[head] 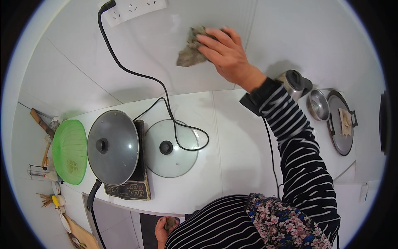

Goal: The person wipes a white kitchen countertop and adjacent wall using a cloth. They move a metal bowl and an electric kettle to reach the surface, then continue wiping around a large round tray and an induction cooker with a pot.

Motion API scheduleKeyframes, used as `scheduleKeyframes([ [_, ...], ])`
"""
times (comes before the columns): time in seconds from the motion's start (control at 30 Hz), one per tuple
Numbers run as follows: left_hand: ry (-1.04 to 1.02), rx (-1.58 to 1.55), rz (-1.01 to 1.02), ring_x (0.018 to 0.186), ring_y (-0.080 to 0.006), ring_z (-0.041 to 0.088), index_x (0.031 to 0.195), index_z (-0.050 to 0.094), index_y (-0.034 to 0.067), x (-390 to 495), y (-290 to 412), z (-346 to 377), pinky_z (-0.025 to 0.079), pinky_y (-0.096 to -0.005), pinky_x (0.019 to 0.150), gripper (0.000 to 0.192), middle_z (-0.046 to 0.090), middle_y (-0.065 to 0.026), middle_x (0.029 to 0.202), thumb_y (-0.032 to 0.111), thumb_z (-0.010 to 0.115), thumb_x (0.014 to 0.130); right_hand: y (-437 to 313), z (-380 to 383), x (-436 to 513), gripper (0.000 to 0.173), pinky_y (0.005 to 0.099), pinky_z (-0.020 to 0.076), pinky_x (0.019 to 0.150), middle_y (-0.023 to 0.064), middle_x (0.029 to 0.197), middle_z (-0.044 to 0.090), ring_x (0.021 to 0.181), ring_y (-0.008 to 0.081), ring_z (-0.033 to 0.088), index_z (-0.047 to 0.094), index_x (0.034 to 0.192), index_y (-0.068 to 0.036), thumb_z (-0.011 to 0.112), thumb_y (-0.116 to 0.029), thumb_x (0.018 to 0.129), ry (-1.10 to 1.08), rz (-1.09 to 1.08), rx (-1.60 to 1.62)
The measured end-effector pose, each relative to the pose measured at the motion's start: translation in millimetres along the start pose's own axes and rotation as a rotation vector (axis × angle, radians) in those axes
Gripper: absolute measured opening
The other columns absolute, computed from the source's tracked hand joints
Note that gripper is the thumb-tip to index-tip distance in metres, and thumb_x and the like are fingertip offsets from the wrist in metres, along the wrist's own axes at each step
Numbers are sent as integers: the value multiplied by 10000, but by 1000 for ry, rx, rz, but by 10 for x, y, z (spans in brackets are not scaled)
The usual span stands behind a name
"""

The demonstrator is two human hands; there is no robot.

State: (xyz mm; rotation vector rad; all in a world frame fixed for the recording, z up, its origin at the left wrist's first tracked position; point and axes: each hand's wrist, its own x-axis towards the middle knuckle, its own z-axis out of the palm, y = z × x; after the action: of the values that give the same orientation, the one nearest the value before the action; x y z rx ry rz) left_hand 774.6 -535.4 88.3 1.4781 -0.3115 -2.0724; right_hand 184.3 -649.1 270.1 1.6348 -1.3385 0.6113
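My right hand (228, 54) presses a crumpled grey-brown cloth (192, 53) flat against the pale wall panel (149, 49), to the right of a white power strip (133, 11). Low by my body, in front of the counter's edge, my left hand (161, 232) is closed around a small dark wad (170, 223), perhaps another rag; part of that hand is hidden by my striped top. On the white counter (239, 149) between the hands lies a glass lid (180, 162) with a black knob, and a looped black cord (161, 84) trails over it.
A lidded pan (115, 155) stands on an induction cooker (133, 190), its handle overhanging the front. Left of it leans a green plastic basket (70, 152). Behind my right arm are an electric kettle (292, 82), a steel bowl (317, 105) and a round griddle (337, 137) bearing a beige cloth (345, 121).
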Motion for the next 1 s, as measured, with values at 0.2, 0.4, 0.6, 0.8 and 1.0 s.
scheduleKeyframes([
  [0.2, 152, 45, -135, 551, -116, 379, 737, 481, 106, -126, -3, 397, 336, -295, 526, 271, 411, 9, 613, 273, 570, 930, 30, 1030, -255, 252, 493, 287, 1079, -36, 1247, 582, 1268, 188, 456, 689, 1040, -132, 639, -96, 795, 1, -68, -129],
  [0.4, 163, 99, -146, 607, -118, 427, 784, 533, 103, 37, 20, 615, 358, -283, 562, 217, 450, 15, 651, 267, 560, 922, -266, 1531, -1121, 237, 452, 296, 1099, -41, 1273, 568, 1268, 183, 458, 689, 1030, -129, 632, -109, 801, -240, -140, 51],
  [0.6, 281, 191, -104, 720, -157, 543, 905, 599, 51, 34, -18, 372, 453, -305, 669, 227, 593, -47, 800, 268, 546, 945, -760, 1983, -1730, 167, 385, 324, 1108, 5, 1244, 583, 1298, 203, 436, 682, 965, -106, 609, -115, 815, -415, -167, 261],
  [0.8, 39, 49, -142, 820, -277, 614, 975, 613, -7, 233, -14, 197, 516, -401, 756, 250, 640, -143, 910, 229, 608, 890, -496, 1546, -955, 95, 386, 348, 1050, 20, 1190, 604, 1230, 217, 466, 685, 808, -91, 610, -128, 764, -749, -419, 161],
  [1.0, 45, 50, -157, 804, -366, 646, 956, 604, -62, 437, -4, 3, 551, -465, 762, 250, 649, -222, 921, 166, 626, 856, -12, 1130, 44, 159, 444, 325, 1018, -14, 1145, 605, 1204, 189, 482, 724, 881, -136, 655, -140, 738, 48, -238, -66],
])
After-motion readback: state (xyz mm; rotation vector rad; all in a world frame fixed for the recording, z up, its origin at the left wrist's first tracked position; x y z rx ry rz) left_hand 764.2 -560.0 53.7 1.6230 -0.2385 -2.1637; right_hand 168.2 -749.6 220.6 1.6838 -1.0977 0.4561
